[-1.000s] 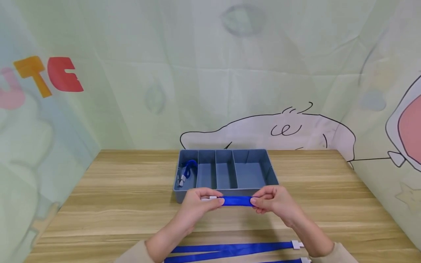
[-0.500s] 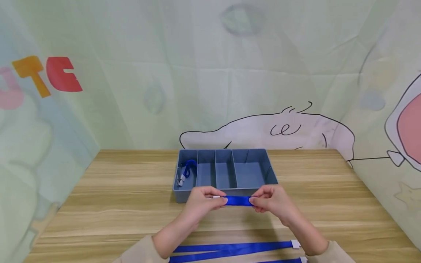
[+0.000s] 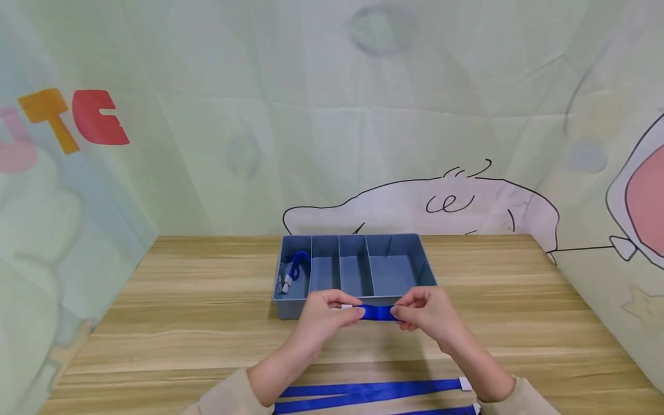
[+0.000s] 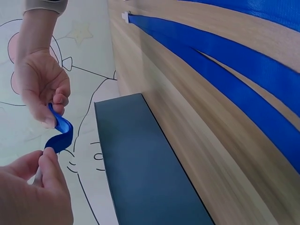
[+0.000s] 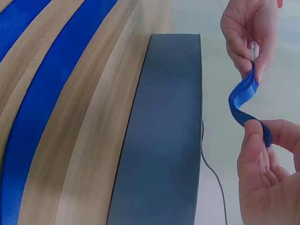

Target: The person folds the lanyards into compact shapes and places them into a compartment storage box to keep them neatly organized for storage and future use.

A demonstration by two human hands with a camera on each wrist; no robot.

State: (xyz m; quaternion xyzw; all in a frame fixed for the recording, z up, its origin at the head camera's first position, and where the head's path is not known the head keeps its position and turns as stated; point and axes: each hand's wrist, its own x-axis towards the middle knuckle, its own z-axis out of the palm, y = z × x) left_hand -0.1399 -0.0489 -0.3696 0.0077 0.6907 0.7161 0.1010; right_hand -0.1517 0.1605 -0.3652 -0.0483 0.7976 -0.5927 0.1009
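Between my two hands a folded blue lanyard (image 3: 378, 312) is held up in front of the box's near wall. My left hand (image 3: 329, 314) pinches its left end, where a white clip (image 5: 254, 50) pokes out of the grip. With thumb and fingers my right hand (image 3: 427, 314) pinches the other end. In both wrist views the blue strap sags in a curve between the hands. A grey-blue divided box (image 3: 355, 301) stands behind them. Its leftmost compartment contains another blue lanyard (image 3: 295, 268), folded up, with a white clip.
More blue lanyards (image 3: 373, 393) lie stretched out along the near part of the wooden table (image 3: 197, 323), partly cut off by the frame. Their white clips (image 3: 465, 384) point right, by my right forearm. A printed cloth backdrop (image 3: 207, 144) rises behind the table and at both sides.
My left hand has shifted right and slightly up, closer to the right hand. The strip of lanyard between them looks shorter and now bends instead of lying taut.
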